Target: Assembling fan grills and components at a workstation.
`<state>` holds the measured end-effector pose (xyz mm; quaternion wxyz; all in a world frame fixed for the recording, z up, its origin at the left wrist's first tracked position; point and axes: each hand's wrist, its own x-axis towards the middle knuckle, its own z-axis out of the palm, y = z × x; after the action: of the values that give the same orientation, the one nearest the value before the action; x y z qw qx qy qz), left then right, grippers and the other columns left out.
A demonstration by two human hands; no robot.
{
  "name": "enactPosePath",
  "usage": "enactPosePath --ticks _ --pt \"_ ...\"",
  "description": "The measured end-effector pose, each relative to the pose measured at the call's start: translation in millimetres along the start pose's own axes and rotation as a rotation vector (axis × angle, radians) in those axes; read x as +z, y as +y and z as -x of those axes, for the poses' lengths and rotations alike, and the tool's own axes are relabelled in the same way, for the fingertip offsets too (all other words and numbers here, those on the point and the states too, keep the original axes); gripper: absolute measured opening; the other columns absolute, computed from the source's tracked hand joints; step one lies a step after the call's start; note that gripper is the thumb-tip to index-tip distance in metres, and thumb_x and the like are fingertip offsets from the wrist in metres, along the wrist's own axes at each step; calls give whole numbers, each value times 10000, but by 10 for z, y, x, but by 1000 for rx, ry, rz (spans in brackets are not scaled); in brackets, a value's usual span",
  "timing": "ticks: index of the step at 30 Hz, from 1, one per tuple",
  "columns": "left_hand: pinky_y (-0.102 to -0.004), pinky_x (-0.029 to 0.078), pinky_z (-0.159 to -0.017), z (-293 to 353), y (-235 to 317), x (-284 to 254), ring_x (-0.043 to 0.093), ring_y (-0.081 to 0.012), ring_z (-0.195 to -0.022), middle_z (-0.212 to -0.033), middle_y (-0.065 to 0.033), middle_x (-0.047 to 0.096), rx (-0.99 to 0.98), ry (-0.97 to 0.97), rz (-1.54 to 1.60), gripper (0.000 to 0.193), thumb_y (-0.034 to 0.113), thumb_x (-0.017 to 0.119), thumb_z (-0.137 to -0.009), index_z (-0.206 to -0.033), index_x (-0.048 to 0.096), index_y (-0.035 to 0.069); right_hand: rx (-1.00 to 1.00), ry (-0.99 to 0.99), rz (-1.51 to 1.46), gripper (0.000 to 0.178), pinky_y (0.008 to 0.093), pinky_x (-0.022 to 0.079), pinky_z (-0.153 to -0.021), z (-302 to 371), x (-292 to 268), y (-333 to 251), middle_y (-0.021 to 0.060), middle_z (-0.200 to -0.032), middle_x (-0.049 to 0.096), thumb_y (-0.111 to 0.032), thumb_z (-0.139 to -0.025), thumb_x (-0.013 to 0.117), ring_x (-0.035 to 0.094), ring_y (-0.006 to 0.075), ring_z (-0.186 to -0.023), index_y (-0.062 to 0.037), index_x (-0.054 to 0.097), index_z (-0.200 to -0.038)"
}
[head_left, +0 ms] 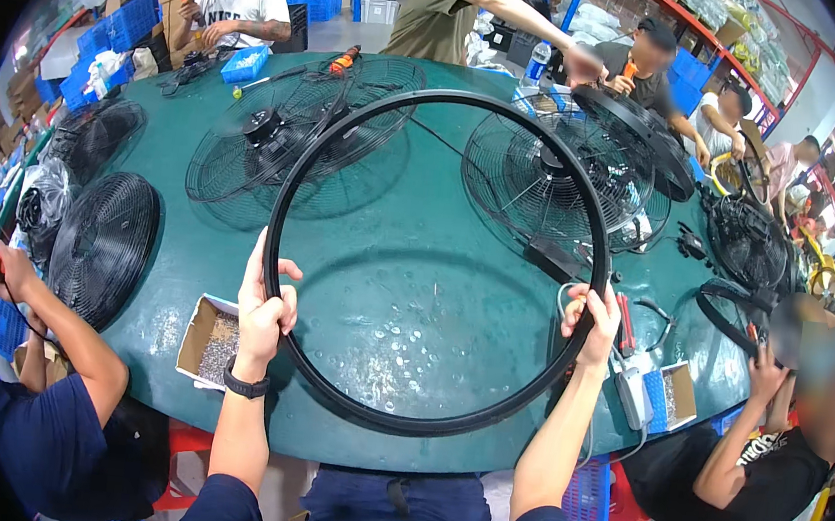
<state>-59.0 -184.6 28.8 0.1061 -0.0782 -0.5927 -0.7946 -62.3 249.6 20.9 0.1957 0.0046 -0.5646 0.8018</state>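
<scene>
Between my two hands I hold up a large black ring (427, 427), tilted above the green table (423, 306). My left hand (265, 298) grips its left side with curled fingers; a dark watch sits on that wrist. My right hand (594, 328) is wrapped round the ring's right side. Through the ring I see bare tabletop with scattered shiny specks. Beyond it lie wire fan grilles with hubs, one fan grille (261, 160) at the far left and another fan grille (548, 163) at the far right, partly crossed by the ring.
Near my left hand stands an open carton of small metal parts (204, 340). By my right hand are a power strip (634, 392), red-handled pliers (625, 319) and another carton (678, 394). Stacked black grilles (105, 251) lie left. Co-workers sit close on both sides; others work across the table.
</scene>
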Motion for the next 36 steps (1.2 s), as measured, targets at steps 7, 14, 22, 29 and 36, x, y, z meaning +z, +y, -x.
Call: enactPosePath --ticks 7,14,22,29,36 --pt "-264 498 -582 23 -53 179 551 -137 -683 -1106 -158 508 177 79 95 768 -66 512 -762 -1462 213 38 -82 220 -103 358 221 335 -348 71 121 45 19 -699 513 -56 -923 528 402 61 -441 -43 479 -1278" --pt "-248 500 -556 -37 -235 528 535 -105 -661 -1166 -125 448 68 16 47 803 -124 464 -778 -1489 156 88 -183 253 -217 284 264 387 -380 130 170 69 55 -690 475 -59 -922 516 430 107 -469 -58 378 -1171" --pt "-187 397 -446 -354 191 269 451 -51 -534 -1157 -104 540 -72 -10 -232 784 -110 429 -704 -1453 303 84 -156 103 -102 475 219 473 -415 99 -137 -56 182 -950 620 -65 -899 520 554 137 -579 -13 358 -1342" --pt "-255 477 -590 -227 -267 237 546 -109 -713 -1233 -164 541 89 147 37 683 -43 548 -762 -1411 342 5 -280 219 43 675 206 380 -344 82 95 32 155 -991 619 35 -863 555 452 58 -506 -20 227 -1450" --pt "-344 566 -688 93 -572 357 601 -175 -747 -1126 -166 433 -152 -22 80 960 -124 505 -749 -1493 -4 206 -345 241 -71 578 261 459 -430 196 453 176 81 -1033 493 16 -912 461 483 109 -602 -58 254 -1447"
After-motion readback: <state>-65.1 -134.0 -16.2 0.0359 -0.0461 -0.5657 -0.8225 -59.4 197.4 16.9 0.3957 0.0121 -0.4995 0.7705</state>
